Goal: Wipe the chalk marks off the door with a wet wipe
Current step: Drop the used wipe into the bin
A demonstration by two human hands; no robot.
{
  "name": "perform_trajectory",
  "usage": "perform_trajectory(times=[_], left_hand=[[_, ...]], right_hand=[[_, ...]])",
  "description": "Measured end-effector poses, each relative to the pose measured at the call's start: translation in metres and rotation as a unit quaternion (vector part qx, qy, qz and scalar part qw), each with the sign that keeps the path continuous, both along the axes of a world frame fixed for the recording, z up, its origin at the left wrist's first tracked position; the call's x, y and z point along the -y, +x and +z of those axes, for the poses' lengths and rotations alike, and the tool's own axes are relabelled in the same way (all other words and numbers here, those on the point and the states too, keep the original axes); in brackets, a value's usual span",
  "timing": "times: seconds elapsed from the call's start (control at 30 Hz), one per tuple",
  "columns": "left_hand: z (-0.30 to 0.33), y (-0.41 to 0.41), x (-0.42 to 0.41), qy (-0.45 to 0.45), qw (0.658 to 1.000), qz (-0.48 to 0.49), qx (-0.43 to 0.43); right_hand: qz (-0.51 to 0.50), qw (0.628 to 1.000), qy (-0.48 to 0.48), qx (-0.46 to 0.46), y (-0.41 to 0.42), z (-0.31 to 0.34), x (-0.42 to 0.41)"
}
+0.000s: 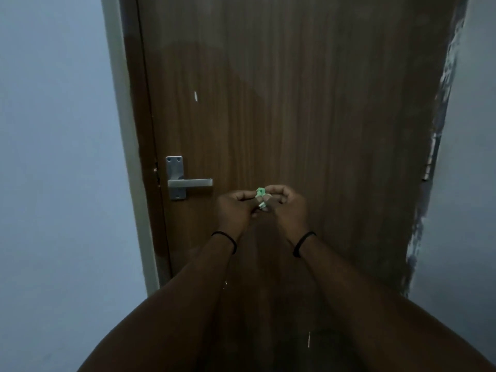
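Hands: left hand point(236, 208) and right hand point(288, 204) meet in front of the brown wood-grain door point(308, 116), fingers curled, both pinching one small crumpled green-and-white packet point(261, 196) between them.
Packet: likely the wet wipe's sachet or the wipe itself, too small to tell; held at both ends, I'd judge, so it can be torn or unfolded.
Chalk marks: a short white stroke point(195, 96) sits above the silver lever handle point(182, 181), well apart from the hands; another thin pale stroke point(309, 339) shows low on the door, between the forearms.
Wrists: a black band on each.
Stage: wiping not yet begun; nothing touches the door.
Surroundings: pale blue-grey wall point(53, 157) on the left, chipped paint along the right door edge point(440, 116).
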State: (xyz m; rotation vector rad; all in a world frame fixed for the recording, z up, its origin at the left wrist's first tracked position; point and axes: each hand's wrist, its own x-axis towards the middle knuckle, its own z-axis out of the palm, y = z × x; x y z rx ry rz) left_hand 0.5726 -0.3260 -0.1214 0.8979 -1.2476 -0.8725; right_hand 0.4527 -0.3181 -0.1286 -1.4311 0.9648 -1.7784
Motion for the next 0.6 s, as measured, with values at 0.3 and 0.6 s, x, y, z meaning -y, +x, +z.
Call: perform_trajectory(times=[0.3,0.6], left_hand=[[-0.048,-0.117,0.107,0.007,0.993,-0.122,0.004],[-0.049,-0.274,0.113,0.171,0.931,-0.297,0.123]], right_hand=[[-0.061,0.992,0.096,0.052,-0.121,-0.034,0.088],[-0.229,0.934,0.232,0.145,-0.257,-0.050,0.040]])
